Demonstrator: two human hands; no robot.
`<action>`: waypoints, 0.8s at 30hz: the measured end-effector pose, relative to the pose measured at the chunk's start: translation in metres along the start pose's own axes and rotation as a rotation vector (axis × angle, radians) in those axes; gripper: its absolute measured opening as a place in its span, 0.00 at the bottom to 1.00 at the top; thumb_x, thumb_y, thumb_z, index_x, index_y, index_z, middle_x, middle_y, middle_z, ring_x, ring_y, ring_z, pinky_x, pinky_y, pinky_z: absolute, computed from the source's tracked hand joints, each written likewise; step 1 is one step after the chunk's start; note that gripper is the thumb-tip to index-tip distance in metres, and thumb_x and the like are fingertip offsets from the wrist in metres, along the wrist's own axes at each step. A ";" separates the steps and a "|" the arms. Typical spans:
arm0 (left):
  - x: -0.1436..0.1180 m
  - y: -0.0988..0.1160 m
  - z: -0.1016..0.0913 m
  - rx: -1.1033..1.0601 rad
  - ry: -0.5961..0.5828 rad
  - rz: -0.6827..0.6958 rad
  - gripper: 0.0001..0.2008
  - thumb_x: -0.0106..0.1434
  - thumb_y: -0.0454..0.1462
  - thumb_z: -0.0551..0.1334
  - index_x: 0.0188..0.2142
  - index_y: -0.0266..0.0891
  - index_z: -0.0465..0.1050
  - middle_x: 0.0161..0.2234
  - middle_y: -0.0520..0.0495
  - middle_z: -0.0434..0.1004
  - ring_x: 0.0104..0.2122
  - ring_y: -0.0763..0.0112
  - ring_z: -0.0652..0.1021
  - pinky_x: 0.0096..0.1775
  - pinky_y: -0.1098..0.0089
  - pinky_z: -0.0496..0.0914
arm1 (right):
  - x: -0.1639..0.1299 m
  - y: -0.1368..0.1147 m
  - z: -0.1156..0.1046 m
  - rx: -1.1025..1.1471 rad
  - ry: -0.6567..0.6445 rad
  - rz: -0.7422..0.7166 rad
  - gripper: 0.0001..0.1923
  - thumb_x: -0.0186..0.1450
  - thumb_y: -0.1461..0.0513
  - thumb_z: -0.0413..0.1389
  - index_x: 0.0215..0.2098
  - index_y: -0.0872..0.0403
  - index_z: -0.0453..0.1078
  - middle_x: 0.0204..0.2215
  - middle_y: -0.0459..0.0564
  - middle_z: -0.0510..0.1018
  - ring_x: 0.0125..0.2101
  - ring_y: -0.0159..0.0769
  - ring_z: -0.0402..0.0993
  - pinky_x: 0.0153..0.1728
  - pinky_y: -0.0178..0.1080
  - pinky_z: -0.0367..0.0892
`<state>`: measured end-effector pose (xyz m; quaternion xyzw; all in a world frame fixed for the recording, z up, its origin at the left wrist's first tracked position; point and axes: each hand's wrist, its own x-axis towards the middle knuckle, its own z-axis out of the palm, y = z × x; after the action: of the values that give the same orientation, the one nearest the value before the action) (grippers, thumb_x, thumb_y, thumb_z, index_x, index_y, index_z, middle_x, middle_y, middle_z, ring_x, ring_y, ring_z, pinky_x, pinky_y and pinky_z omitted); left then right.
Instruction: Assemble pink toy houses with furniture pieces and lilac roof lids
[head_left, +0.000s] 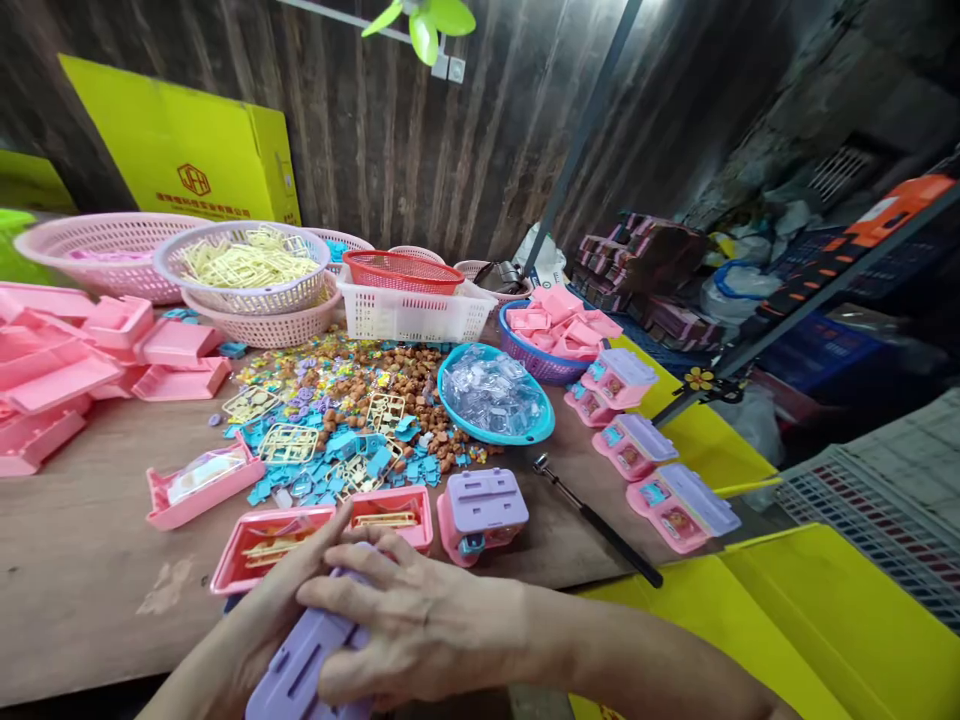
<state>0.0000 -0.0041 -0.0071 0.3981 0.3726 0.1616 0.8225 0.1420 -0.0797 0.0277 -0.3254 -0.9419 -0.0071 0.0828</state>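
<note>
Both hands, left hand (274, 610) and right hand (420, 625), clasp a purple lid (300, 665) near pink trays (322, 535).

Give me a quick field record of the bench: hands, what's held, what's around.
right hand: laid over a purple toy lid, pressing it
left hand: under the lid, gripping it
in front: two open pink trays with yellow parts
right of them: assembled pink and purple toy case
middle: blue basket of clear pieces
loose parts: blue, brown, yellow, scattered on the table
</note>
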 end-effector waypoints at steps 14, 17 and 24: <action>0.016 -0.015 -0.058 1.340 0.218 0.590 0.45 0.47 0.35 0.67 0.62 0.41 0.48 0.59 0.36 0.60 0.60 0.54 0.61 0.60 0.46 0.39 | 0.005 0.056 0.066 0.139 0.007 0.654 0.47 0.46 0.46 0.65 0.59 0.53 0.58 0.52 0.62 0.67 0.49 0.53 0.64 0.47 0.55 0.61; 0.017 -0.015 -0.056 1.347 0.213 0.598 0.47 0.49 0.37 0.67 0.63 0.42 0.42 0.60 0.36 0.59 0.60 0.57 0.62 0.60 0.47 0.41 | 0.003 0.055 0.069 0.120 0.023 0.660 0.43 0.49 0.46 0.64 0.59 0.53 0.59 0.52 0.62 0.66 0.50 0.54 0.63 0.47 0.54 0.62; 0.029 -0.015 -0.051 1.349 0.156 0.605 0.50 0.45 0.41 0.71 0.63 0.43 0.46 0.60 0.36 0.60 0.60 0.53 0.61 0.60 0.47 0.44 | -0.011 0.058 0.073 0.083 0.062 0.690 0.37 0.53 0.48 0.62 0.58 0.49 0.60 0.50 0.60 0.67 0.47 0.52 0.66 0.42 0.51 0.68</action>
<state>-0.0192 0.0303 -0.0531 0.8893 0.3223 0.1450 0.2901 0.1751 -0.0362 -0.0488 -0.6205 -0.7731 0.0495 0.1222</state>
